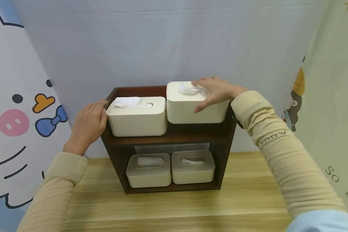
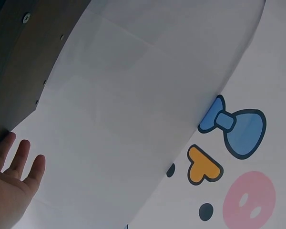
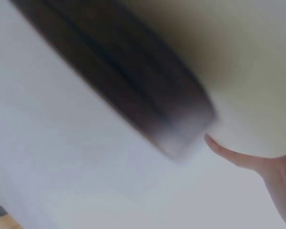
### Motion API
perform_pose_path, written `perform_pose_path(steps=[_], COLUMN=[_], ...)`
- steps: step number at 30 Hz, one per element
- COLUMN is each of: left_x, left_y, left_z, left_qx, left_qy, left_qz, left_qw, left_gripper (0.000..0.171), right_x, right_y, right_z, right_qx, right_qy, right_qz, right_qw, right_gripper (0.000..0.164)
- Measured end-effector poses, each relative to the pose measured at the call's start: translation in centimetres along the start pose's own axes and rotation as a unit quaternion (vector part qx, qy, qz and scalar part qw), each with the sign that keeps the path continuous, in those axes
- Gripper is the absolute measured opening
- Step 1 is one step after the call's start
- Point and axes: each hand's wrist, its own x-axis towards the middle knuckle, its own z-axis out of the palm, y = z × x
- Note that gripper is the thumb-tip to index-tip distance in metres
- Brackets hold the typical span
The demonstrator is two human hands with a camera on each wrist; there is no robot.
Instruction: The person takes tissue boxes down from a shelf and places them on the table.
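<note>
My right hand [image 1: 216, 91] spans the upper right tissue box [image 1: 188, 111], thumb on its front face and fingers over the top toward the back. This cream box, with a white tissue out of its slot, stands higher in the head view than its neighbour. My left hand [image 1: 90, 122] rests with extended fingers on the upper left side of the dark brown shelf [image 1: 174, 139], right beside the upper left tissue box [image 1: 136, 124]. In the left wrist view, the fingers [image 2: 20, 157] lie along the shelf's side panel [image 2: 19, 71].
Two more tissue boxes, one left [image 1: 148, 178] and one right [image 1: 192, 175], sit in the lower compartment. The shelf stands on a wood-grain surface [image 1: 174, 212] before a pale curtain [image 1: 150, 48]. Cartoon-printed cloth [image 1: 20, 154] hangs at the left, greenish cloth [image 1: 333, 129] at the right.
</note>
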Motion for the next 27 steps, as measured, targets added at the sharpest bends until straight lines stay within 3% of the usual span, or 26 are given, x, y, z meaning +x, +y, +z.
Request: perform_pose_path(steps=[12,27], left_x=[0.0,0.0], left_y=[-0.1,0.1], left_z=[0.3,0.4], left_qx=[0.002,-0.004], left_qy=[0.008,0.024], left_qz=[-0.001,0.006], left_qw=[1.0000,0.9997], left_gripper=[0.039,0.037], right_x=[-1.1,-3.5], right_y=[-0.3,0.7], right_z=[-3.7,-7.0], right_qx=[0.007,0.006], right_qy=[0.022,0.040], right_qz=[-0.007,0.026], right_qw=[1.000,0.999], right_gripper=[0.104,0.105])
